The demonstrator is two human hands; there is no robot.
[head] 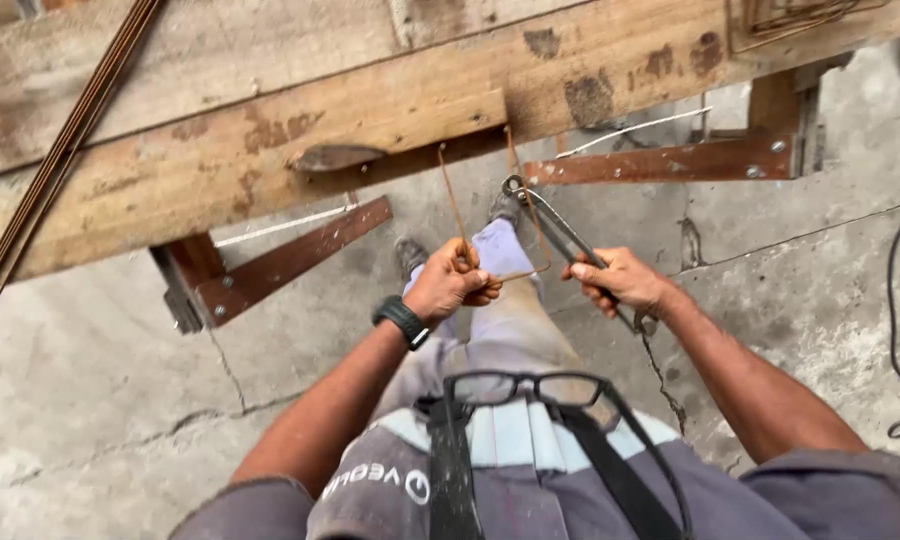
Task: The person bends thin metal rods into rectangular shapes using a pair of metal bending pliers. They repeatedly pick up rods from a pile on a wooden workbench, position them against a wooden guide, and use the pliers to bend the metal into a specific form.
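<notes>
Below the workbench (270, 140), over concrete floor (90, 400) | left hand (450, 285) closed around bent wire stirrup (525, 225), held beside knee | right hand (620, 280) gripping bending tool (555, 225), its head touching stirrup's upper corner | rods (65, 150) lying on bench.

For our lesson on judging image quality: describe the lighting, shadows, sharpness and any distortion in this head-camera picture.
Head view: soft, even daylight, no glare; a dark shadow lies under the worn wooden plank bench; the left hand on the thin bent rusty wire and the right hand on the dark metal bending tool look fairly sharp; wide-angle lens spreads the edges.
</notes>
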